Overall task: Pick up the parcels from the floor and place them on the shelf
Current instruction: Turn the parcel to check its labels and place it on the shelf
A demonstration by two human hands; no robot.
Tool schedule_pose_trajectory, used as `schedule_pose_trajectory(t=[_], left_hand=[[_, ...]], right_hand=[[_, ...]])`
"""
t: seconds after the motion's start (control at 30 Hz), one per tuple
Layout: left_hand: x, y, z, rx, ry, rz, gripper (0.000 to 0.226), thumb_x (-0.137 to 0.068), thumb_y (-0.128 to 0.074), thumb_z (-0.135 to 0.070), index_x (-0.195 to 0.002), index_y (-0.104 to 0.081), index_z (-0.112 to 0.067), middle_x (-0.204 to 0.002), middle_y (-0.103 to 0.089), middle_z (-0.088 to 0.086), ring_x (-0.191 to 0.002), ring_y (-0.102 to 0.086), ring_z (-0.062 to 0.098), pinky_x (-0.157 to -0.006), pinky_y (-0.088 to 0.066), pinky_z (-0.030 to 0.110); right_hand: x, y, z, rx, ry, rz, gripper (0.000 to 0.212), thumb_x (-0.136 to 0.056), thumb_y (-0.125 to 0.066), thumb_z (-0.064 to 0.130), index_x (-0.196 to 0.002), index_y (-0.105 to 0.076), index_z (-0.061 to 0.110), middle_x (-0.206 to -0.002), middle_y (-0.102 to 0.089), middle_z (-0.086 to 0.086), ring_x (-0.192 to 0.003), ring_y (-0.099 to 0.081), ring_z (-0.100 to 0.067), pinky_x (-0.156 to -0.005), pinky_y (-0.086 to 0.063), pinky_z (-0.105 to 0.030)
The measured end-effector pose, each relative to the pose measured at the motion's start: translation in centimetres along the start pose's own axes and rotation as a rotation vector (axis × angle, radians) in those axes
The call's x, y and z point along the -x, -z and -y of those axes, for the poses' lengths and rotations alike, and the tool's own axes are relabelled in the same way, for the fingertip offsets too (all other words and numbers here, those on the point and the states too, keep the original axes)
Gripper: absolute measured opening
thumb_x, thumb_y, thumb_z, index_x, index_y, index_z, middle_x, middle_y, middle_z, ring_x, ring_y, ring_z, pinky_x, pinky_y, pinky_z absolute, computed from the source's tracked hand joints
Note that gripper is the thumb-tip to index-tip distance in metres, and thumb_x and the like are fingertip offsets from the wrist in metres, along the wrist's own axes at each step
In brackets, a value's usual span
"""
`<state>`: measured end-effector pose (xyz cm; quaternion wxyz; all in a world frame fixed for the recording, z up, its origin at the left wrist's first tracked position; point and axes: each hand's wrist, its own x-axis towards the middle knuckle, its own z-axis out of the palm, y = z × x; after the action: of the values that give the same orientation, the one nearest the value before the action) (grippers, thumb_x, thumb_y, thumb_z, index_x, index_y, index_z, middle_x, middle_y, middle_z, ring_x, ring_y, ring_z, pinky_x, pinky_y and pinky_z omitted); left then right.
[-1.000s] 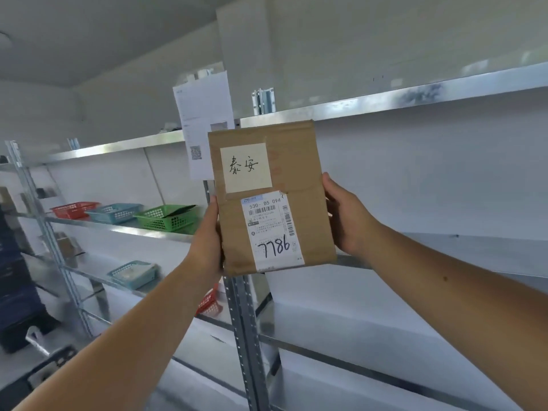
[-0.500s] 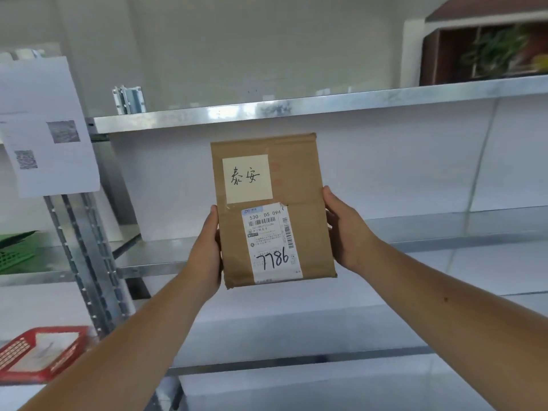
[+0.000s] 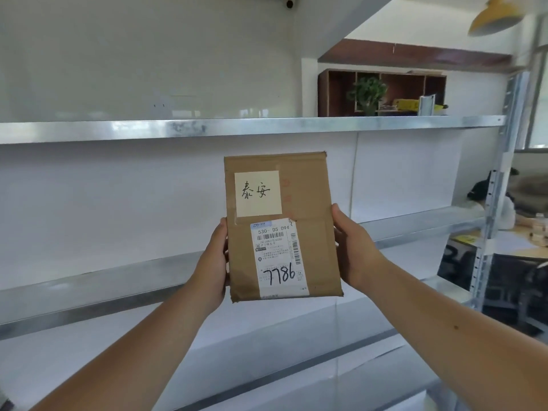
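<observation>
- Head view: a flat rectangular brown cardboard parcel (image 3: 283, 226) is held upright in the air, near the centre of the picture, with its front turned to the camera.
- The left hand (image 3: 214, 262) grips the left edge of the parcel at about 9 o'clock from its centre; the thumb lies on the front edge, and the other fingers are behind the cardboard, so I cannot tell if they are spread or together.
- The right hand (image 3: 354, 250) grips the right edge at about 3 o'clock in the same way, thumb at the front and the rest of the fingers hidden behind.
- A pale yellow square paper note (image 3: 257, 193) with handwritten characters is stuck on the upper left part of the parcel.
- Below it, a white printed shipping label (image 3: 278, 259) carries barcodes and the handwritten number 7786.
- Behind the parcel stands a grey metal shelf rack with white back panels (image 3: 118, 274); the parcel is in front of the shelf boards and does not touch them.
- At 1 o'clock, above the top board, a dark brown wooden cabinet with open compartments (image 3: 382, 91) holds a small green plant (image 3: 367, 91).
- At 3 o'clock, past the upright post of the rack, a tabletop (image 3: 522, 244) with small things on it shows, too blurred to name.
</observation>
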<state>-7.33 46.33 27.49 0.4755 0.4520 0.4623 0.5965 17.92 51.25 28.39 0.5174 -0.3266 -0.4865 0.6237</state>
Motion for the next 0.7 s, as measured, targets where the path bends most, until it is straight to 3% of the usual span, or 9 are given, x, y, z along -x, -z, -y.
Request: schedule_pose_trajectory(t=[0.07,0.23,0.4,0.57,0.7], left_hand=[[-1.3,-2.9,0.5,0.000,0.005,0.026,0.069,-0.088,-0.041,-0.087,-0.131,-0.074,-0.044,-0.137,-0.076,-0.004,-0.133,-0.067,0.028,-0.117,-0.045,0.062],[-3.9,-10.9,2.0,-0.023,0.003,0.090,0.067,-0.090,-0.040,-0.085,-0.131,-0.074,-0.044,-0.136,-0.076,-0.004,-0.133,-0.067,0.028,-0.117,-0.045,0.062],[-5.9,-18.4,5.0,-0.028,0.016,0.135,0.062,-0.098,-0.036,-0.080,-0.131,-0.074,-0.043,-0.133,-0.078,-0.006,-0.130,-0.068,0.025,-0.118,-0.045,0.058],[-7.7,-25.5,7.8,-0.004,0.065,0.185,0.062,-0.098,-0.037,-0.080,-0.131,-0.075,-0.044,-0.137,-0.075,-0.003,-0.136,-0.063,0.030,-0.120,-0.041,0.061],[-9.0,-30.2,10.0,-0.001,0.084,0.223,0.063,-0.094,-0.039,-0.082,-0.130,-0.075,-0.045,-0.134,-0.077,-0.004,-0.134,-0.065,0.029,-0.118,-0.043,0.062]], right_hand=[[0.0,2.8,1.0,-0.001,0.010,-0.024,0.081,-0.046,-0.085,0.085,-0.113,-0.083,0.039,-0.125,-0.079,0.015,-0.127,-0.070,-0.024,-0.110,-0.052,-0.058],[-0.2,10.2,3.6,0.019,0.030,-0.117,0.068,-0.064,-0.074,0.081,-0.114,-0.084,0.036,-0.126,-0.079,0.013,-0.122,-0.072,-0.023,-0.105,-0.058,-0.053],[0.1,17.9,4.6,0.029,0.005,-0.222,0.062,-0.077,-0.067,0.080,-0.115,-0.084,0.035,-0.126,-0.080,0.009,-0.125,-0.071,-0.027,-0.110,-0.053,-0.057],[0.9,24.5,5.1,-0.015,-0.003,-0.332,0.058,-0.074,-0.066,0.081,-0.109,-0.085,0.038,-0.123,-0.080,0.011,-0.123,-0.072,-0.029,-0.107,-0.054,-0.060],[1.6,28.8,5.5,-0.018,-0.009,-0.404,0.068,-0.077,-0.065,0.079,-0.128,-0.076,0.035,-0.132,-0.077,0.008,-0.128,-0.067,-0.033,-0.112,-0.048,-0.065]])
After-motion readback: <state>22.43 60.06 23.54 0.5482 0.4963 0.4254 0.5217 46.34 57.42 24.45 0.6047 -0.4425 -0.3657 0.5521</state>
